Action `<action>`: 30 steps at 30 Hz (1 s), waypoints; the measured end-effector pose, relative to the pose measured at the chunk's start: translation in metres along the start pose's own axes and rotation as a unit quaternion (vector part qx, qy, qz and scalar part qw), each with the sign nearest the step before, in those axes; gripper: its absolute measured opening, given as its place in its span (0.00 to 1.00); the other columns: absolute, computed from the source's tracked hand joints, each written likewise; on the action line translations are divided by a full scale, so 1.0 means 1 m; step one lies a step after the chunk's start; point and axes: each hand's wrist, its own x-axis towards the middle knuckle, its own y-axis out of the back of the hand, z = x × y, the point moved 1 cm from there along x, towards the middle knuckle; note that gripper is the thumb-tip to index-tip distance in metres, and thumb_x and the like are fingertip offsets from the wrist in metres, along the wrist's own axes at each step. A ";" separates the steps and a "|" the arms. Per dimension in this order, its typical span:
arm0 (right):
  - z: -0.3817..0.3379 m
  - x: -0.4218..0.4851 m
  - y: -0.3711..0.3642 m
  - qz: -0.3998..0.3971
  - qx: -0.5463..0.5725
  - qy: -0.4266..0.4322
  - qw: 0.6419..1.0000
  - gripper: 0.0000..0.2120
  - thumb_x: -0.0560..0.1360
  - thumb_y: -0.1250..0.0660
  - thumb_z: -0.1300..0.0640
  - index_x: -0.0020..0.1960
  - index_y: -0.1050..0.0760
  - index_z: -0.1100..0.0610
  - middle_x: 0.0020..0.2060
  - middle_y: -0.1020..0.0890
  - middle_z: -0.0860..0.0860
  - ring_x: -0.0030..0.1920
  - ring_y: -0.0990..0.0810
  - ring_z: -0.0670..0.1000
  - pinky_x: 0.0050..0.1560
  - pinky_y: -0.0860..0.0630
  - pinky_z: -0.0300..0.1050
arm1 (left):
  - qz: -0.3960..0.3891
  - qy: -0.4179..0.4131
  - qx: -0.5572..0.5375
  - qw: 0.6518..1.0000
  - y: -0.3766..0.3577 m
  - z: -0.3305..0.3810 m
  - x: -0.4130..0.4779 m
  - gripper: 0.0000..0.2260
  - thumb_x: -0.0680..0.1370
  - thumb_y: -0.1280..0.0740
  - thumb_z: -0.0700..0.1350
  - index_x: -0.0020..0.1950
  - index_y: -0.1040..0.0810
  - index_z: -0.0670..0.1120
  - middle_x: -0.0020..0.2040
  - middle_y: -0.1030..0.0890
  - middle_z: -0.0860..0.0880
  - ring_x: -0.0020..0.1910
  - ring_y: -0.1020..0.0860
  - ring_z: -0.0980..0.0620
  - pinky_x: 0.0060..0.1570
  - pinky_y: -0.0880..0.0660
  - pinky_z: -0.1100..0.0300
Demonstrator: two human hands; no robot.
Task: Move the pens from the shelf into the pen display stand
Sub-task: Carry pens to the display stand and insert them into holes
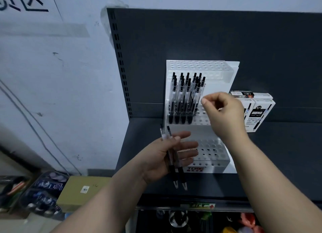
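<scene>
— Two pens (pixel 180 173) sit in the left hand (pixel 156 159), side by side across the palm. The thumb is bent over them and pins them there, and the other fingers reach out straight.

— Which way do they run from that grip?

— Click ends poke out above the thumb. The metal tips hang below the heel of the hand, both pens slightly tilted.

— And the stand?

— The pen display stand (pixel 217 86), white and stepped, rises right beyond those straight fingertips. Its lowest row of holes lies under and just past them (whether skin touches plastic, I cannot tell).

— The other hand?

— The right hand (pixel 224 111) is up by the middle step, fingers curled in, thumb tip and forefinger tip close together. A cluster of stocked pens (pixel 184 97) stands upright in the holes just left of that thumb, and the nearest one is right beside the thumb tip. I cannot tell whether the pinch has hold of it or of nothing.

— What lies further out?

— Past the right hand's knuckles, on the side away from the stocked pens, white pen boxes (pixel 261 111) stand on the dark shelf (pixel 278 154), partly hidden by the hand. Well off to the left of the left forearm, down on the floor, is a cardboard box (pixel 75 194).
</scene>
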 end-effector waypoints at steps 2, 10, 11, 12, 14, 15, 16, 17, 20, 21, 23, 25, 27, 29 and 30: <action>-0.005 -0.023 0.000 -0.106 0.007 -0.005 0.994 0.02 0.75 0.32 0.54 0.45 0.20 0.49 0.38 0.18 0.46 0.40 0.20 0.48 0.42 0.22 0.43 | -0.039 0.015 0.035 0.999 -0.001 -0.002 0.000 0.14 0.79 0.40 0.44 0.62 0.25 0.43 0.51 0.17 0.40 0.45 0.17 0.45 0.49 0.20 0.51; -0.003 -0.031 0.007 -0.274 0.140 -0.131 0.942 0.03 0.74 0.31 0.64 0.43 0.19 0.62 0.32 0.19 0.52 0.33 0.23 0.44 0.36 0.25 0.36 | -0.115 0.037 0.082 0.989 -0.011 -0.013 0.010 0.16 0.78 0.37 0.48 0.62 0.23 0.42 0.51 0.18 0.42 0.48 0.18 0.45 0.58 0.25 0.47; -0.003 -0.028 0.011 -0.247 0.151 -0.139 0.947 0.04 0.75 0.32 0.63 0.43 0.19 0.60 0.33 0.18 0.50 0.34 0.23 0.43 0.35 0.26 0.34 | -0.114 0.037 0.072 0.990 -0.011 -0.012 0.010 0.15 0.77 0.37 0.48 0.60 0.22 0.42 0.50 0.18 0.42 0.48 0.18 0.45 0.58 0.25 0.47; -0.001 -0.025 0.014 -0.220 0.166 -0.146 0.950 0.05 0.75 0.33 0.63 0.44 0.19 0.59 0.34 0.18 0.49 0.34 0.23 0.44 0.35 0.27 0.34 | -0.108 0.034 0.062 0.992 -0.012 -0.012 0.011 0.13 0.77 0.36 0.47 0.58 0.21 0.42 0.49 0.18 0.42 0.47 0.18 0.45 0.56 0.24 0.47; 0.002 -0.023 0.017 -0.184 0.200 -0.168 0.947 0.06 0.76 0.34 0.62 0.43 0.18 0.58 0.32 0.17 0.48 0.33 0.23 0.45 0.35 0.26 0.36 | -0.080 0.020 0.045 0.996 -0.013 -0.011 0.012 0.09 0.76 0.35 0.44 0.52 0.19 0.42 0.46 0.17 0.42 0.43 0.18 0.46 0.49 0.20 0.51; 0.002 -0.024 0.017 -0.181 0.196 -0.175 0.948 0.06 0.75 0.33 0.60 0.42 0.19 0.58 0.31 0.18 0.48 0.33 0.23 0.47 0.36 0.26 0.38 | -0.064 0.012 0.042 0.997 -0.013 -0.012 0.013 0.09 0.75 0.35 0.43 0.51 0.19 0.42 0.44 0.17 0.42 0.41 0.17 0.46 0.46 0.20 0.52; 0.002 -0.028 0.016 -0.188 0.175 -0.173 0.951 0.05 0.74 0.31 0.59 0.41 0.19 0.58 0.30 0.18 0.49 0.33 0.23 0.48 0.36 0.25 0.40 | -0.053 0.005 0.043 0.998 -0.013 -0.013 0.014 0.10 0.74 0.35 0.42 0.51 0.19 0.42 0.44 0.17 0.42 0.40 0.17 0.47 0.45 0.20 0.53; 0.002 -0.032 0.014 -0.200 0.151 -0.167 0.954 0.05 0.73 0.30 0.59 0.40 0.19 0.59 0.30 0.18 0.50 0.33 0.23 0.49 0.37 0.25 0.42 | -0.046 -0.001 0.047 0.998 -0.013 -0.013 0.015 0.10 0.73 0.35 0.42 0.52 0.20 0.42 0.44 0.17 0.43 0.40 0.17 0.48 0.45 0.20 0.54; -0.002 -0.031 0.014 -0.191 0.126 -0.149 0.962 0.03 0.73 0.29 0.61 0.41 0.19 0.60 0.30 0.18 0.52 0.33 0.23 0.51 0.36 0.25 0.42 | -0.024 -0.007 0.032 0.999 -0.014 -0.013 0.017 0.11 0.76 0.36 0.43 0.55 0.21 0.40 0.45 0.17 0.42 0.41 0.17 0.47 0.47 0.20 0.53; -0.003 -0.024 0.018 -0.165 0.132 -0.138 0.968 0.03 0.73 0.30 0.61 0.42 0.18 0.60 0.30 0.17 0.51 0.33 0.22 0.50 0.36 0.25 0.41 | -0.008 -0.011 0.019 1.000 -0.013 -0.012 0.017 0.11 0.77 0.38 0.43 0.56 0.22 0.40 0.46 0.17 0.41 0.42 0.17 0.47 0.47 0.20 0.53; -0.008 -0.005 0.029 -0.071 0.162 -0.099 0.979 0.01 0.73 0.29 0.63 0.43 0.19 0.60 0.29 0.17 0.49 0.32 0.20 0.46 0.36 0.23 0.38 | 0.030 -0.020 0.002 0.999 -0.010 -0.009 0.019 0.11 0.80 0.40 0.43 0.57 0.24 0.40 0.45 0.17 0.42 0.41 0.17 0.47 0.45 0.20 0.53; -0.016 0.016 0.038 0.020 0.159 -0.035 0.986 0.03 0.73 0.29 0.64 0.47 0.19 0.61 0.29 0.18 0.48 0.31 0.19 0.44 0.37 0.21 0.38 | 0.073 -0.028 0.000 0.997 -0.006 -0.007 0.019 0.09 0.80 0.40 0.44 0.54 0.24 0.41 0.37 0.19 0.44 0.33 0.19 0.50 0.37 0.19 0.56; -0.022 0.030 0.038 0.061 0.136 0.010 0.989 0.06 0.73 0.29 0.64 0.49 0.19 0.61 0.33 0.18 0.52 0.34 0.18 0.47 0.41 0.19 0.42 | 0.107 -0.030 0.006 0.994 -0.003 -0.008 0.018 0.09 0.79 0.38 0.46 0.51 0.25 0.41 0.30 0.26 0.48 0.25 0.27 0.54 0.27 0.24 0.61; -0.022 0.039 0.032 0.071 0.109 0.033 0.991 0.04 0.72 0.28 0.62 0.48 0.19 0.59 0.34 0.17 0.54 0.37 0.17 0.50 0.45 0.18 0.47 | 0.116 -0.026 0.005 0.993 -0.001 -0.008 0.018 0.09 0.78 0.37 0.48 0.50 0.26 0.42 0.28 0.31 0.50 0.23 0.34 0.56 0.24 0.32 0.64; -0.020 0.043 0.028 0.071 0.099 0.038 0.992 0.04 0.72 0.28 0.61 0.46 0.19 0.57 0.34 0.17 0.54 0.38 0.16 0.50 0.46 0.18 0.49 | 0.116 -0.023 0.000 0.993 -0.001 -0.009 0.017 0.10 0.78 0.37 0.49 0.50 0.27 0.42 0.28 0.32 0.50 0.23 0.35 0.56 0.24 0.34 0.64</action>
